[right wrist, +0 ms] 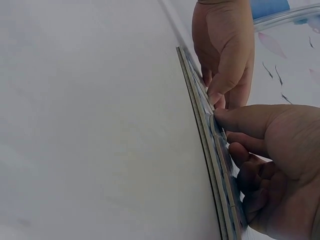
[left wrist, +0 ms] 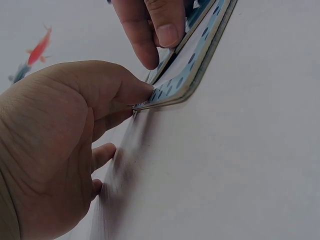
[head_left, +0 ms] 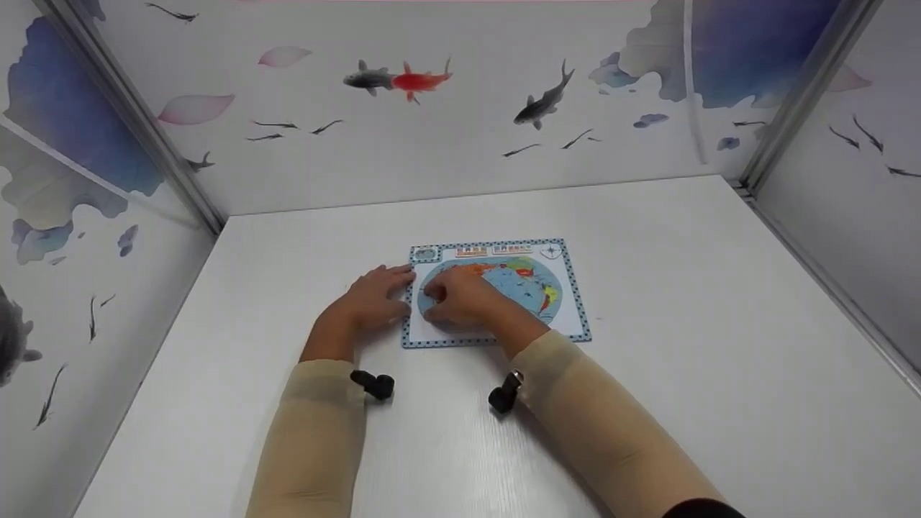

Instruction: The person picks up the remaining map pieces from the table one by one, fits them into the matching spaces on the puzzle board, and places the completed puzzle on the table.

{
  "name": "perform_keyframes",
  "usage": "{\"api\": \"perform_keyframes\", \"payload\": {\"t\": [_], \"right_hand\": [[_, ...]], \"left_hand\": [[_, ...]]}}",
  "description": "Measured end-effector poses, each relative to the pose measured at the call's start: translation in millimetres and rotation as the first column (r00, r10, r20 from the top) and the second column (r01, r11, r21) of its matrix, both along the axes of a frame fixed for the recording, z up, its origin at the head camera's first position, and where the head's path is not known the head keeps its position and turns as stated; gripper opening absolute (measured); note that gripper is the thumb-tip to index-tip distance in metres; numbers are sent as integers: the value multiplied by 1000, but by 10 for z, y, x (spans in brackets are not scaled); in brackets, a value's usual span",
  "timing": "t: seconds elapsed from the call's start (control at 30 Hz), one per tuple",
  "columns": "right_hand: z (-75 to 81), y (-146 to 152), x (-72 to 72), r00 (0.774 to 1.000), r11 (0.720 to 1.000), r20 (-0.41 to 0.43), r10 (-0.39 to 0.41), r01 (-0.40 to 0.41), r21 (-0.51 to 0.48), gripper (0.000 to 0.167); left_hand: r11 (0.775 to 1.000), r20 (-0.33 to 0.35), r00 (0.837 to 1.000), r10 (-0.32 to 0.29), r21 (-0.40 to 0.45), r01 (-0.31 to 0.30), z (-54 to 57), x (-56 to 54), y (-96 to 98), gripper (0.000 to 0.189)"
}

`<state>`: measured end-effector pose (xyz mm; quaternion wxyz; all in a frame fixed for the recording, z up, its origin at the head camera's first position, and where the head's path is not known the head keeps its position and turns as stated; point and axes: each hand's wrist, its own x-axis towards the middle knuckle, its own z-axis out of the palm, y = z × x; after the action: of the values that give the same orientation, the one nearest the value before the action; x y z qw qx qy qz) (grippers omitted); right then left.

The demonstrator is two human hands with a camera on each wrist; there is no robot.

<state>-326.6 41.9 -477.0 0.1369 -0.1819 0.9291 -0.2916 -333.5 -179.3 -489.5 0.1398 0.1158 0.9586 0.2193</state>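
Note:
A world-map jigsaw puzzle [head_left: 504, 336] with a blue dotted border lies flat on the white table. My left hand [head_left: 373, 298] rests at its left edge, with spread fingers and thumb touching the border. Over the left part of the map is my right hand [head_left: 464, 296], its thumb and forefinger pinching the edge of a puzzle piece [left wrist: 199, 14]. A dark gap shows below that piece in the left wrist view. In the right wrist view the other fingers [right wrist: 252, 182] of my right hand are curled over the map. The hand hides most of the piece.
A white table [head_left: 683, 403] surrounds the puzzle. White panels printed with fish and petals stand along the back [head_left: 460, 151] and both sides, joined by metal corner posts [head_left: 137, 108]. Small black devices [head_left: 378, 385] sit on both wrists.

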Motion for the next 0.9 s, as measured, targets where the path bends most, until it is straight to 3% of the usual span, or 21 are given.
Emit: {"api": "perform_keyframes", "payload": {"t": [0.27, 0.57, 0.9], "right_hand": [[-10, -9, -1, 999, 999, 23, -37, 38, -12, 48], [10, 72, -68, 998, 997, 59, -14, 18, -72, 46], [188, 230, -82, 1000, 983, 10, 11, -9, -181, 44]], "left_hand": [[1000, 12, 1000, 17, -1, -17, -5, -10, 18, 72], [1000, 20, 1000, 8, -1, -8, 9, 1, -10, 71], [1000, 16, 1000, 22, -13, -22, 6, -10, 14, 75]]}}
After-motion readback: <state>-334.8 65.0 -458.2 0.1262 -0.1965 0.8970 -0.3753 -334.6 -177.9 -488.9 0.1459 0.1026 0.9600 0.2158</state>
